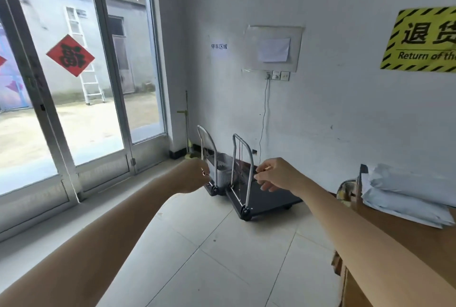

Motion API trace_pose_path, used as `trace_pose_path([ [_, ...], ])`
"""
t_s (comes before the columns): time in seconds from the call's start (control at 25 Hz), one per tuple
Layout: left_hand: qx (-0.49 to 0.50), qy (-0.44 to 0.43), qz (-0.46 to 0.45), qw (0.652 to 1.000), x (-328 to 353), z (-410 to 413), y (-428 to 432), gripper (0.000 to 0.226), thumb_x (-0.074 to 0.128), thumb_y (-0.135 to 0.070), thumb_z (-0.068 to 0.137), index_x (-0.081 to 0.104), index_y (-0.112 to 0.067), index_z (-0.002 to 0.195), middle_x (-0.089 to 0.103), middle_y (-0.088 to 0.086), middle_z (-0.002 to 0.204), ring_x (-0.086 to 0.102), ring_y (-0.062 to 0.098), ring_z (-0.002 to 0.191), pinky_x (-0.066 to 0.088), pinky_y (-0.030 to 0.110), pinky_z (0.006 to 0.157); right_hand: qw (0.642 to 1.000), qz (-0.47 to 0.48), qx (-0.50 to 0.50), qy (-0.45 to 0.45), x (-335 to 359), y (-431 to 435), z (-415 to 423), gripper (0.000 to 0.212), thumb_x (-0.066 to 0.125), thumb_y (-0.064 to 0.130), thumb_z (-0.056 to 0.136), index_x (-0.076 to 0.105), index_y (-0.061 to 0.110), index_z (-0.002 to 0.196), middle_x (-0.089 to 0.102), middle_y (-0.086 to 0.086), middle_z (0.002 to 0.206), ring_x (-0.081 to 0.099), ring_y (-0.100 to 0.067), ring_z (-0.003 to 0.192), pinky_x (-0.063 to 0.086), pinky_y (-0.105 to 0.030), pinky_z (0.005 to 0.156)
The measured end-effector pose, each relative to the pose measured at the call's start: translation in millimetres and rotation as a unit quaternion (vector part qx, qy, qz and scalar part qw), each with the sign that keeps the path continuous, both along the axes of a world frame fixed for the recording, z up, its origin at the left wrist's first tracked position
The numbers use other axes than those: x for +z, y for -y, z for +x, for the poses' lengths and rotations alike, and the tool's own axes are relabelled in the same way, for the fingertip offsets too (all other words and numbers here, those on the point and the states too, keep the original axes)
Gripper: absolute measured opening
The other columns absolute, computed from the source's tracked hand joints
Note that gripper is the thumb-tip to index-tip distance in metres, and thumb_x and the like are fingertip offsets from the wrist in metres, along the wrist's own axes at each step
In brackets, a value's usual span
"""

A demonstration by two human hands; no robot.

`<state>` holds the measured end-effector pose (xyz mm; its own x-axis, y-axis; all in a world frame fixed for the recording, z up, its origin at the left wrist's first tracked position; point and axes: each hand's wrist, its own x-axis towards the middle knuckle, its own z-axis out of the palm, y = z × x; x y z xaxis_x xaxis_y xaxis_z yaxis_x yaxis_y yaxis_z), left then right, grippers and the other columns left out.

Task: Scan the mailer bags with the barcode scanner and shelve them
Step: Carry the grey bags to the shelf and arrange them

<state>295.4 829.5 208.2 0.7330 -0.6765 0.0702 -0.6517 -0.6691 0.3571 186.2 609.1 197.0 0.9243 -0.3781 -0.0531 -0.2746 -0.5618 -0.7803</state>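
Both the left hand [195,175] and right hand [276,174] hover loosely curled, grasping nothing, left of the mailer bags [407,195], which the frame's edge cuts off on the table [419,240].

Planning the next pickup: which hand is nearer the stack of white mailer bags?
Right. The right hand hangs in the air to the left of the mailer bags; the left hand is farther left, beyond it.
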Motion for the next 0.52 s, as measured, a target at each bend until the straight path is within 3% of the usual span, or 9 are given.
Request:
trace_pose_path([
  [0.12,-0.060,-0.026,0.040,0.997,-27,75,62,0.024,0.055,-0.022,0.092,0.065,-0.008,0.109,0.064,0.004,0.110,0.061,0.021,0.103,0.045,0.025,0.085,0.999,0.003,-0.043,-0.028,-22,38,42,0.018,0.063,0.018,0.089,0.061,0.011,0.104,0.068,-0.004,0.085,0.066,-0.015,0.066,0.052,-0.021,0.059],
  [0.28,-0.149,-0.082,0.001,0.985,-55,173,195,0.026,0.055,-0.019,0.091,0.068,-0.005,0.108,0.067,0.012,0.111,0.062,0.027,0.106,0.049,0.034,0.092,0.983,0.009,-0.180,-0.033,-37,117,75,0.024,0.062,0.020,0.089,0.061,0.010,0.111,0.067,-0.004,0.085,0.066,-0.013,0.066,0.050,-0.020,0.057],
  [0.44,-0.302,-0.104,0.032,0.947,-68,202,312,0.012,0.058,-0.024,0.088,0.069,-0.019,0.090,0.068,0.001,0.103,0.062,0.017,0.094,0.048,0.027,0.082,0.943,0.038,-0.330,-0.005,-30,180,74,0.019,0.062,0.020,0.090,0.064,0.008,0.104,0.069,-0.008,0.087,0.066,-0.017,0.069,0.051,-0.025,0.059],
  [0.52,-0.360,-0.118,0.018,0.925,-62,198,371,0.014,0.058,-0.023,0.089,0.069,-0.016,0.095,0.067,0.000,0.101,0.060,0.016,0.094,0.045,0.025,0.080,0.922,0.045,-0.383,-0.025,-31,206,67,0.016,0.061,0.022,0.090,0.063,0.010,0.101,0.068,-0.006,0.085,0.065,-0.015,0.067,0.050,-0.023,0.058],
])
